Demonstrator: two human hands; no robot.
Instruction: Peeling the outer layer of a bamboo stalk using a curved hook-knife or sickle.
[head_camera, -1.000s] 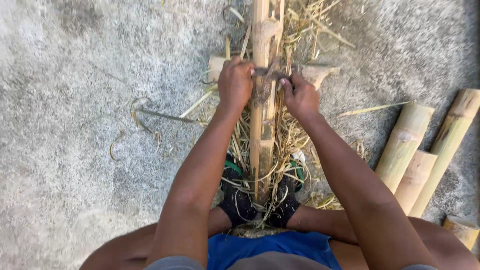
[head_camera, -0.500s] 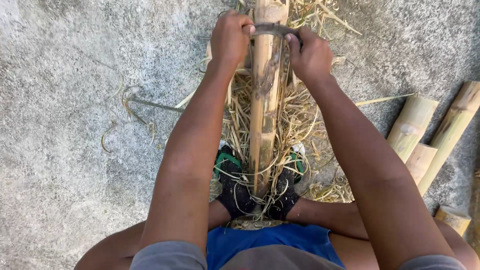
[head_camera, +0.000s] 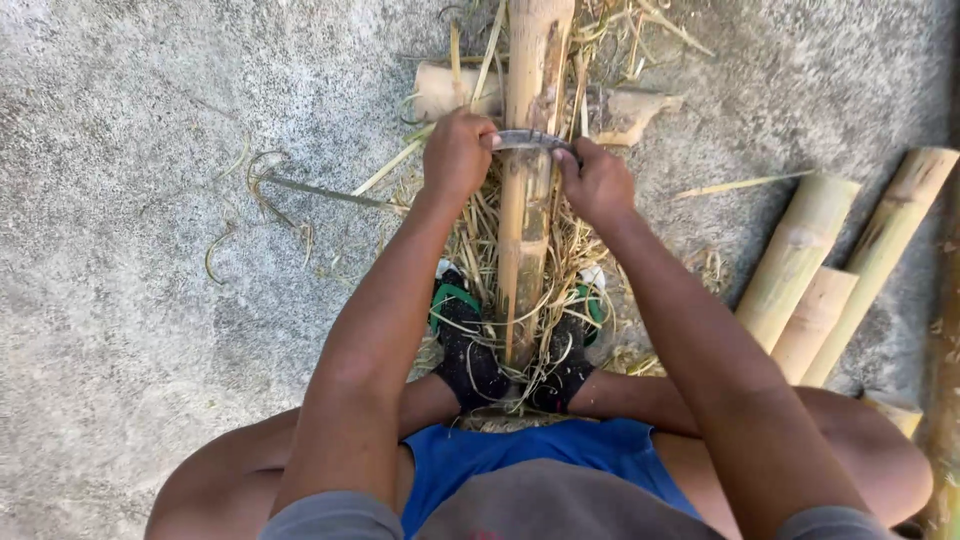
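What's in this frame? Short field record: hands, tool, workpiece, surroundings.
left hand: closed on one end of the curved blade
right hand: closed on the other end of the blade
curved blade: metal, lying across the bamboo pole
bamboo pole: lengthwise between the feet, near end by the dark socks
shavings: pale strips heaped around the pole
cut bamboo pieces: side by side to the right, apart from the pole
ground: rough grey concrete
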